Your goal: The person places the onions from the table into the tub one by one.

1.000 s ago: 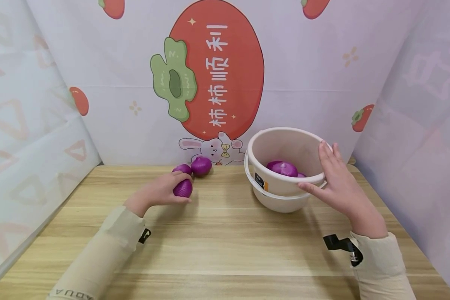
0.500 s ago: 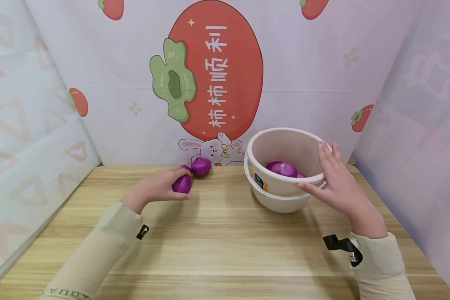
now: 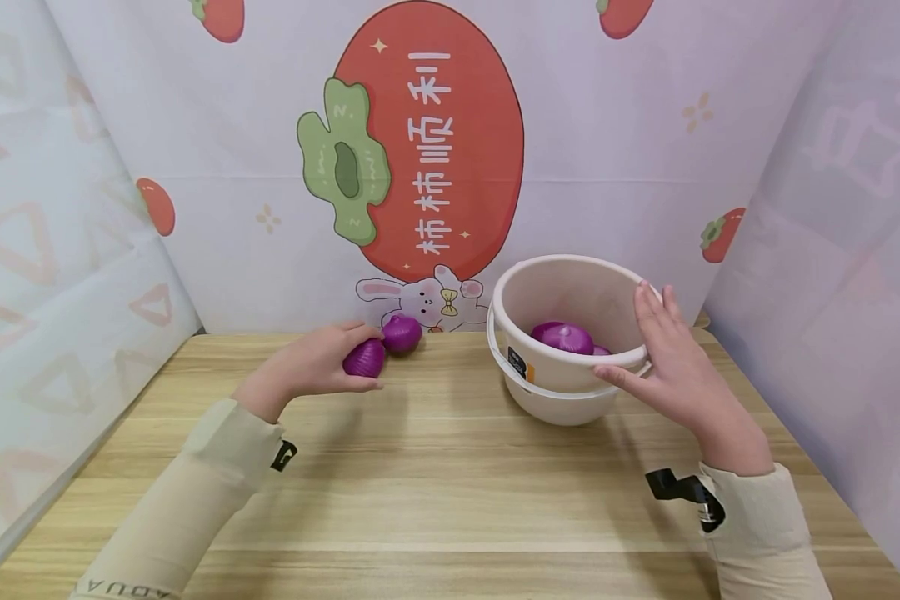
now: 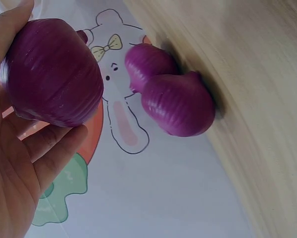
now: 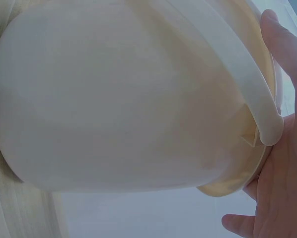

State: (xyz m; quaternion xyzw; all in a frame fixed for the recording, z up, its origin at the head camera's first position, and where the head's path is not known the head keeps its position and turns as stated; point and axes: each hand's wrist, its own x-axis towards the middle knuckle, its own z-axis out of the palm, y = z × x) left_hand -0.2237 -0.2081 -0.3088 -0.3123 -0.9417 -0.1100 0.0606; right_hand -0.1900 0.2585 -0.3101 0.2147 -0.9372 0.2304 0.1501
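My left hand (image 3: 311, 367) grips a purple onion (image 3: 364, 358) between thumb and fingers, at the back left of the table. Fingers curl about the onion (image 4: 54, 72) in the left wrist view, where it hangs apart from two more onions (image 4: 178, 104) that touch each other by the backdrop. One of that pair, an onion (image 3: 402, 333), shows behind my hand in the head view; the other is hidden there. My right hand (image 3: 678, 375) rests with extended fingers against the right rim of a white bucket (image 3: 558, 408). Inside lie several purple onions (image 3: 566, 337), partly hidden by the wall.
The bucket's handle (image 5: 238, 64) hangs down its outer side. A printed cloth (image 3: 615, 167) with persimmons and a rabbit stands right behind the wooden table (image 3: 435, 492). Cloth walls (image 3: 52, 250) also flank the left and right sides.
My left hand has risen slightly, carrying the onion a little up and away from the front. The right hand and the bucket hold still.
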